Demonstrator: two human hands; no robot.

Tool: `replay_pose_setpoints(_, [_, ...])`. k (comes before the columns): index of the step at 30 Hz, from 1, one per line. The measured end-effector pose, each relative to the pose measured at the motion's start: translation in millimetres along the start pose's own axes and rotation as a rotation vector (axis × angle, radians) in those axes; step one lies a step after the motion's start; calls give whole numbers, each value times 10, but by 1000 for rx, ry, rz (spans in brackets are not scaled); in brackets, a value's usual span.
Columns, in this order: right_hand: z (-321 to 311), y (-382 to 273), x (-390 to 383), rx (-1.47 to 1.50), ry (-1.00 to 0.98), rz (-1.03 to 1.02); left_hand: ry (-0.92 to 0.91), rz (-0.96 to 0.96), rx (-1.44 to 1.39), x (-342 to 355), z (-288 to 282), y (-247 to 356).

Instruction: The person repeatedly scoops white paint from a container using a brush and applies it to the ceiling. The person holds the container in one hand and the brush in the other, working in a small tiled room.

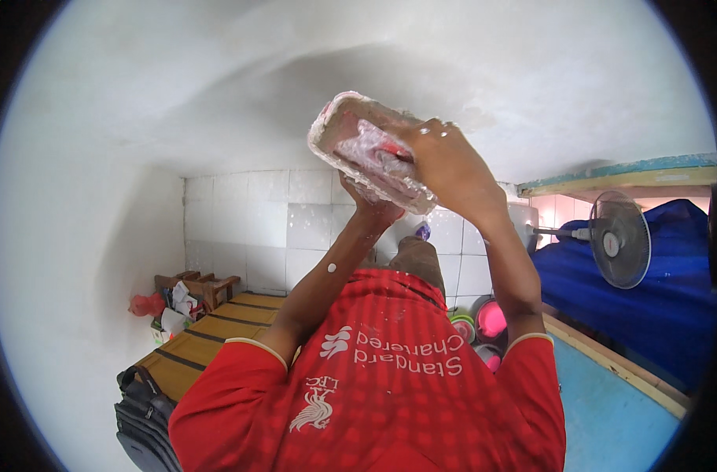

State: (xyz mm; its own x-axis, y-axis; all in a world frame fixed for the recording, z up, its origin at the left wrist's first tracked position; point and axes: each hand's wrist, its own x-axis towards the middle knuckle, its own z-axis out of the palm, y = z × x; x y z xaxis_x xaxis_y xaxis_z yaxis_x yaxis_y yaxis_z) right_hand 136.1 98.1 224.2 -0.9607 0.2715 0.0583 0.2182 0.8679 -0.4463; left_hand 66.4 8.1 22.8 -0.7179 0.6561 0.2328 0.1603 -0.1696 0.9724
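Observation:
A rectangular plastering float (344, 132), pinkish and caked with wet white plaster along its rim, is tilted in front of the white wall. My right hand (451, 161) is closed around its handle, with white specks on the knuckles. Just below the float's lower edge is my left hand (372, 206), partly covered by the float. Its fingers are mostly hidden, so whether it grips or only supports the float cannot be made out. A white blob of plaster sticks to my left forearm (331, 268).
White plastered wall (240, 94) rises ahead, above grey-white tiles (268, 197). At right stand a fan (619, 240), blue cloth (673, 244) and a light-blue surface (602, 393). Pink and green basins (490, 318) sit below. At left are a mustard-coloured padded piece (217, 330) and a black backpack (142, 417).

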Motion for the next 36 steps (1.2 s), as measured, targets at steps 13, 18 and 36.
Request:
replay_pose_setpoints(13, [79,272,21,-80,2,-75,94,-79,-327,100,289,-8])
replay_pose_setpoints(18, [-167,219,13,25,-18,-7,-3,-176,-1018,128,251,318])
replay_pose_setpoints(36, [-150,573,-380,621,256,300,20,6,-259,71,129,383])
